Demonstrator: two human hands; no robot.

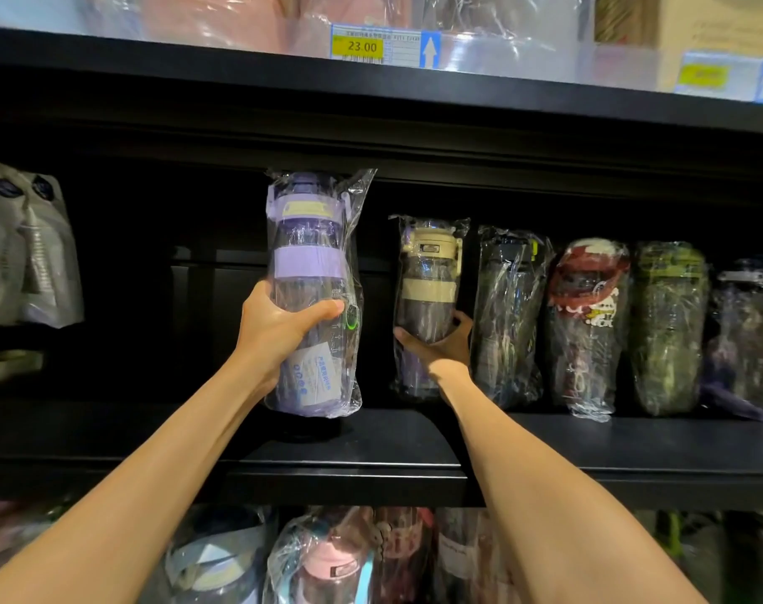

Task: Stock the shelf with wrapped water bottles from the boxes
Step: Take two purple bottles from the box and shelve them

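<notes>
My left hand grips a purple-lidded water bottle in clear plastic wrap, upright, its base just above the black middle shelf. Further in, my right hand curls round the lower half of a cream-lidded wrapped bottle that stands at the left end of a row. To its right stand a dark bottle, a red patterned one and a green one, all wrapped.
Left of the purple bottle the shelf is dark and open, with a grey wrapped item at the far left. The upper shelf carries wrapped goods and a yellow 23.00 price tag. More wrapped bottles fill the shelf below.
</notes>
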